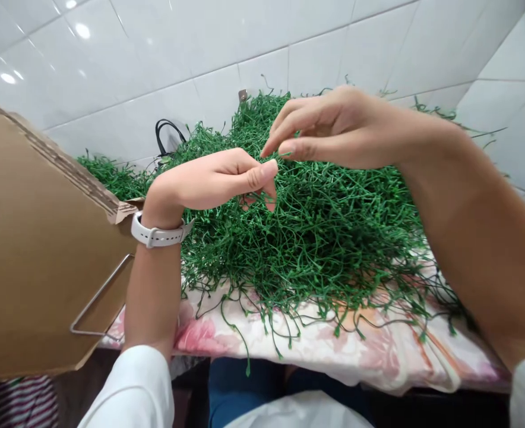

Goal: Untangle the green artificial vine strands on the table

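A large tangled heap of thin green plastic stems [307,238] with small knobby tips lies in front of me. Over the heap is my left hand [227,181], its thumb laid along curled fingers, with thin green strands at the fingertips. My right hand [334,131] comes in from the right, just above the left one. Its thumb and index finger are drawn close together on a thin green stem [284,154]. Both sets of fingertips nearly meet. How far the held stems reach is lost against the heap. A white watch strap [162,236] circles my left wrist.
On the left stands an open cardboard box [44,249], with a bent metal wire [95,300] beside it. A floral cloth [253,333] covers the table under the heap. Behind rise white wall tiles [209,41], and a black cable [167,128] loops near the wall.
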